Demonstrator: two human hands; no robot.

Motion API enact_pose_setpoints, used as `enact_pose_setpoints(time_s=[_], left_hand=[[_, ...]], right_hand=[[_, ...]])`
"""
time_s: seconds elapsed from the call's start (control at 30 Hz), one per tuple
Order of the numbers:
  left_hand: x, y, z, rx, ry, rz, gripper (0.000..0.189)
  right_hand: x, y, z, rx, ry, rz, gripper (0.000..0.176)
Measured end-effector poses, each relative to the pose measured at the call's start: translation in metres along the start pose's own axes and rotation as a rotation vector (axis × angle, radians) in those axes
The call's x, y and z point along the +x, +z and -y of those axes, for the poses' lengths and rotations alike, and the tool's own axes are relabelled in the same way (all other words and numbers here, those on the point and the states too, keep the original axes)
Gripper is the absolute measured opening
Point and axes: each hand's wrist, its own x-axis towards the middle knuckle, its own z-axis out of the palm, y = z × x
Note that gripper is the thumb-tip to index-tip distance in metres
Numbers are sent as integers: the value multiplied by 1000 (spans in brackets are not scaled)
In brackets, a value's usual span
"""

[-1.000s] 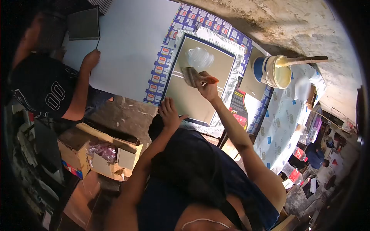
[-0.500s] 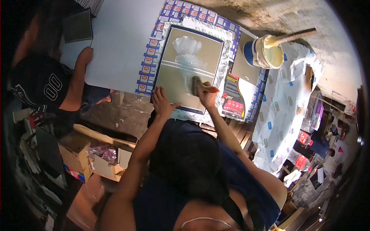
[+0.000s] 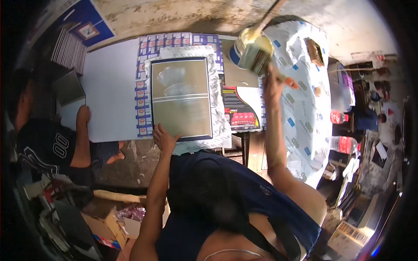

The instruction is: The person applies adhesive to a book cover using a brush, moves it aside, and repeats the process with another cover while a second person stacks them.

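Note:
My left hand (image 3: 164, 138) rests flat on the near edge of a tan board (image 3: 180, 98) with a dark frame, fingers spread. The board lies on printed paper and shows a pale wet smear across its far half. My right hand (image 3: 273, 82) is raised to the right, shut on a wide brush (image 3: 260, 61) with an orange handle. The brush bristles touch the side of a tub of pale yellow glue (image 3: 250, 43), which has a stick standing in it.
Another person in a dark numbered shirt (image 3: 41, 145) sits at the left, one hand (image 3: 82, 115) on a large white sheet (image 3: 109, 93). Printed wrapping (image 3: 300, 95) covers the right of the table. Cardboard boxes (image 3: 109, 222) lie on the floor below left. Clutter and bottles fill the right.
My right hand has lifted the brush off the board and carried it right to the glue tub. My left hand stayed on the board's near edge. The view has swung around.

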Motion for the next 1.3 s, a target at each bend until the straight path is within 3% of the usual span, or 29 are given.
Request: enact_pose_setpoints(time_s=[0.03,0.07,0.13,0.2,0.33,0.4,0.47,0.53,0.57,0.6,0.67,0.7,0.8,0.87,0.9,1.0,1.07,1.1,1.13,1.2,1.27,1.3], left_hand=[[2,-1,-2,6,7,4,114],[2,-2,-2,16,4,8,114],[-2,0,1,20,-5,12,115],[-1,7,4,4,-22,4,116],[-4,-2,-2,3,-75,-45,119],[-6,-5,-3,-34,-102,-6,123],[-2,-8,-4,-66,-120,74,124],[1,-2,-1,-54,-96,36,123],[0,1,2,-44,-80,29,122],[-1,1,2,-22,-73,29,122],[1,-6,-3,15,-53,30,121],[2,-11,-6,42,-77,56,121],[4,-8,-4,-4,-100,91,122],[5,-8,-2,-3,-101,113,122],[5,-10,-1,-3,-103,125,122],[11,-15,-1,-78,-131,203,122],[14,-16,0,-77,-126,179,122],[12,-15,1,-74,-126,175,122],[10,-15,2,-72,-118,169,122],[11,-14,5,-61,-86,155,122],[11,-9,5,-57,-96,173,122],[11,-7,5,-54,-99,180,122]], right_hand=[[17,10,34,24,-47,-78,21],[51,-11,43,-44,-66,45,22],[88,-14,70,-153,-355,96,31],[94,-1,89,-316,-324,56,35],[56,53,53,-222,-166,225,33],[39,79,-1,252,184,205,38],[14,118,-41,739,240,312,44],[-21,168,-41,888,402,107,37],[-24,182,-50,892,396,187,34],[-15,191,-78,948,339,394,26],[-32,228,-57,297,24,373,18],[-37,242,-37,-118,-388,422,16],[-44,270,-15,-200,-745,497,34],[-34,274,-23,-226,-577,465,39],[-32,277,-25,-203,-268,482,46],[2,256,-81,-240,60,556,46],[-3,242,-102,279,287,476,43],[-19,248,-80,499,420,468,42],[-26,241,-82,572,406,454,43],[-27,238,-95,342,371,454,31],[-19,231,-128,-274,153,655,17],[-22,244,-140,-353,-2,813,8]])
